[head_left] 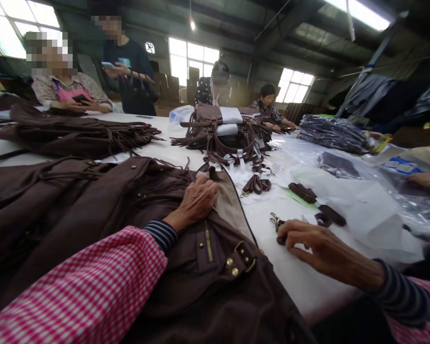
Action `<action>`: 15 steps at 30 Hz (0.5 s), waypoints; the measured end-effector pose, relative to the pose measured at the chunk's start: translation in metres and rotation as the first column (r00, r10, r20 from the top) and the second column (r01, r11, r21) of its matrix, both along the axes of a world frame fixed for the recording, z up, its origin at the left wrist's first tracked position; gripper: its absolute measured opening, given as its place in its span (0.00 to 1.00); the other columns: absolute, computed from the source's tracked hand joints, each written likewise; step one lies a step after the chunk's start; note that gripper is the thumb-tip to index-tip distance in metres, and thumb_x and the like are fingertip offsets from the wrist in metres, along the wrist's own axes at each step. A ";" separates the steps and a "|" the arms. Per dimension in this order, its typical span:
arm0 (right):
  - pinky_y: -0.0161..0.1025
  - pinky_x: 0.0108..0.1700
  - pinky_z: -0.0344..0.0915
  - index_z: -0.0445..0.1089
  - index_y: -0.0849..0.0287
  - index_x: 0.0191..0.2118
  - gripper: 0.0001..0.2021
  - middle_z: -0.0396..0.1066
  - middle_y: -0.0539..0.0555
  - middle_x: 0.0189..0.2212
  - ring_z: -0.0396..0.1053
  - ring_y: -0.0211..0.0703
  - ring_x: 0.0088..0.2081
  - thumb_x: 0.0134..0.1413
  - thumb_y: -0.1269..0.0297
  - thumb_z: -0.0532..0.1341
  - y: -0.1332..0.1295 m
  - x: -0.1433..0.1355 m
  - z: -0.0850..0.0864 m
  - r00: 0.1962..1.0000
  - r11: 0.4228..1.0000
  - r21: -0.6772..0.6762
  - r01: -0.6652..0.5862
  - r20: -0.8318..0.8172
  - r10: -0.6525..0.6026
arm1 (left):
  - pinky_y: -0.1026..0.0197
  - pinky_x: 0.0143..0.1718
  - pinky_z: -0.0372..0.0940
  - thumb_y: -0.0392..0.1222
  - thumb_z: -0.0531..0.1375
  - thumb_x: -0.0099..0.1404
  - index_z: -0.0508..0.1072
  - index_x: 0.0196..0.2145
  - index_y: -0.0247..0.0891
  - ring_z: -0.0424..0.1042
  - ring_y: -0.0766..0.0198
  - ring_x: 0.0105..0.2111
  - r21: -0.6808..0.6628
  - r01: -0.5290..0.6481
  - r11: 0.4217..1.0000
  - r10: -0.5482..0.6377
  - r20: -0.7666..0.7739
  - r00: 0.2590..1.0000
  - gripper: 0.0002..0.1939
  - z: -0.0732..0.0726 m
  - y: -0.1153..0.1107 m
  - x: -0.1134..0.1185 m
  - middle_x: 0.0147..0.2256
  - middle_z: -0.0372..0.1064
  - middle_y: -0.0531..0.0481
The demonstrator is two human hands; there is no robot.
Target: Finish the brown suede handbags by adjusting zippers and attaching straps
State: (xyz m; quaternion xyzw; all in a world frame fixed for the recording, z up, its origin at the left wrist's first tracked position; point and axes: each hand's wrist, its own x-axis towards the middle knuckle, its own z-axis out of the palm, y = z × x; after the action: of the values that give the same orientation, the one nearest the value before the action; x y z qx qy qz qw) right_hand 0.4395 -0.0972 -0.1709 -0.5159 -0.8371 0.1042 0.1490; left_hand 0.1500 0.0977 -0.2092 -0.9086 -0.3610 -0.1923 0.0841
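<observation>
While the left hand (199, 197) lies flat with loose fingers on the big dark brown leather bag (129, 229), close to its tan lining at the open top, the right hand (317, 246) rests on the white table (301, 282) with its fingertips pinched together on a short brown strap with a metal clip (277, 225). The bag is spread out right in front of the person and covers most of the near side of the table. Just past the right hand lie two more small brown strap pieces (317, 205), and beside them a crinkly sheet of white paper (361, 210). A little bundle of brown straps (257, 184) sits between the hands and a full brown bag stuffed with white paper (224, 131) in the middle of the table. Another flat brown bag with fringe (79, 134) lies to the left. On the far right there is a pile of dark things in clear plastic bags (331, 133). Other people work around the table: a person in a pink apron (66, 93), a standing person in a dark shirt (129, 76) and a person sitting far back (268, 107). No writing is clear enough to read.
</observation>
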 end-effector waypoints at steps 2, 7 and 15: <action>0.38 0.39 0.69 0.72 0.54 0.33 0.07 0.74 0.54 0.47 0.73 0.44 0.43 0.62 0.67 0.59 -0.006 0.004 0.007 0.995 0.995 -0.076 0.069 -0.061 -0.073 | 0.56 0.43 0.63 0.42 0.54 0.72 0.68 0.36 0.38 0.61 0.53 0.47 -0.002 -0.004 1.000 0.004 0.008 1.000 0.08 -0.001 0.001 0.000 0.39 0.67 0.45; 0.38 0.37 0.63 0.70 0.54 0.32 0.10 0.73 0.51 0.34 0.70 0.42 0.35 0.65 0.60 0.58 -0.003 0.015 0.025 0.969 0.970 -0.004 0.245 -0.020 -0.245 | 0.55 0.41 0.62 0.41 0.54 0.72 0.67 0.35 0.38 0.62 0.53 0.47 0.019 0.011 1.000 -0.012 0.024 1.000 0.08 -0.001 0.001 0.001 0.38 0.68 0.46; 0.40 0.29 0.49 0.66 0.56 0.29 0.11 0.69 0.51 0.27 0.67 0.42 0.27 0.62 0.72 0.53 0.023 0.010 0.026 0.768 0.965 0.174 0.198 0.584 -0.263 | 0.55 0.44 0.62 0.40 0.54 0.71 0.67 0.35 0.38 0.62 0.53 0.47 0.007 0.019 1.000 -0.019 0.033 0.999 0.07 -0.002 0.002 0.001 0.38 0.68 0.45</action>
State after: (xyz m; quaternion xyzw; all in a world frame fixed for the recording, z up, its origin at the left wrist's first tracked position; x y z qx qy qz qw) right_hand 0.4499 -0.0745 -0.1448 -0.6127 -0.7751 -0.1275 -0.0871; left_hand 0.1514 0.0999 -0.2115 -0.9084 -0.3529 -0.2095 0.0794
